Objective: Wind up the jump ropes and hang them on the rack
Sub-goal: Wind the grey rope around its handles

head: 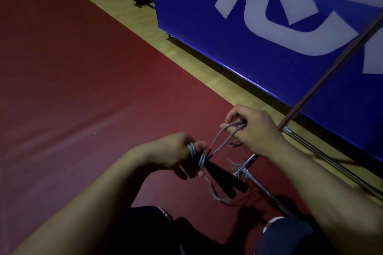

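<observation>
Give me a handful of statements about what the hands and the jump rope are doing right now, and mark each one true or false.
1. The left hand grips the rope's coils together with the black handles. True.
2. The right hand is flat and holds nothing. False: its grip is closed on a loop of the grey rope.
3. The rope runs between the two hands. True.
4. The rope already hangs on the rack. False: it is in both hands, above the floor.
5. The banner behind the rack is red. False: it is blue with white characters.
</observation>
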Motion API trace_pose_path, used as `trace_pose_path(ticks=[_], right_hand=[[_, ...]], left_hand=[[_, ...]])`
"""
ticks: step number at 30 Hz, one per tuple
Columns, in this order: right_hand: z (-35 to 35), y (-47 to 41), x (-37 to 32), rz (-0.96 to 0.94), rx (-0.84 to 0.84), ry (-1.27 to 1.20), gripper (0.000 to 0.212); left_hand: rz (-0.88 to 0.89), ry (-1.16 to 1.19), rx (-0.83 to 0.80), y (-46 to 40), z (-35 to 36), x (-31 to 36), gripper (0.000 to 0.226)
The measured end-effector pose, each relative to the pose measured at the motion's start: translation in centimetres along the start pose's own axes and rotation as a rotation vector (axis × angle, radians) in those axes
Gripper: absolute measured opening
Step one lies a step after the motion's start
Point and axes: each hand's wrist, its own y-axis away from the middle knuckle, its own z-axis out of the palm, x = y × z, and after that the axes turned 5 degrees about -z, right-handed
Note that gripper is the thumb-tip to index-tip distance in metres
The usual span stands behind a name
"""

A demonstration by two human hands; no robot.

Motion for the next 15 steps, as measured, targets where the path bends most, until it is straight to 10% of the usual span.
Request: trace_pose_path(ticks=[5,10,15], right_hand=[[0.6,0.6,-1.4,-0.255,-0.030,0.388,0.033],[3.8,2.4,-3.0,-0.416,-0.054,0.531,0.023],[7.3,3.9,-2.8,0.104,-0.161,0.233,0.016]], left_hand=[[-0.028,-0.191,0.320,-3.0,0.4,-1.4,0.049],[0.047,0.184,0.765,-4.3,-0.2,-1.0,0.056],[0.220,0.535,0.828,-3.9,0.0,0.3,0.045]])
